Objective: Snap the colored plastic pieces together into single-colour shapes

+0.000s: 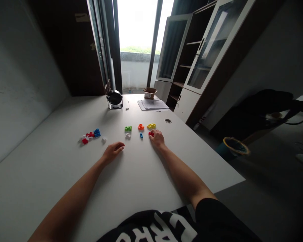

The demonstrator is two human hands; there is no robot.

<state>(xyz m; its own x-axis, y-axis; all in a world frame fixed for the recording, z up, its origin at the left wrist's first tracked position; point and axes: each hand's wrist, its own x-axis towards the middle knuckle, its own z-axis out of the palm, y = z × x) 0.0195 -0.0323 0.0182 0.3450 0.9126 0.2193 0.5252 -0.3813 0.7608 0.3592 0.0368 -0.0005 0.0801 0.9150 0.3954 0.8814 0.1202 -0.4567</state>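
Observation:
My right hand (157,137) has its fingertips closed on small red pieces (150,134) on the white table. Just beyond it lie yellow pieces (151,126). Orange pieces (140,126) and green pieces (128,128) continue that row to the left. A blue piece (141,135) and a white piece (128,135) sit nearer to me. My left hand (113,150) rests on the table with curled fingers, thumb and fingertips apart, holding nothing. To its left are a lone white piece (104,140) and a cluster of blue pieces (97,132), red pieces (85,141) and white ones.
A round black device (114,99) on a stand is at the table's far side. Papers (153,105) and an open cardboard box (149,93) lie at the back right, with a cable hole (168,121) nearer. A bin (232,148) stands on the floor at right.

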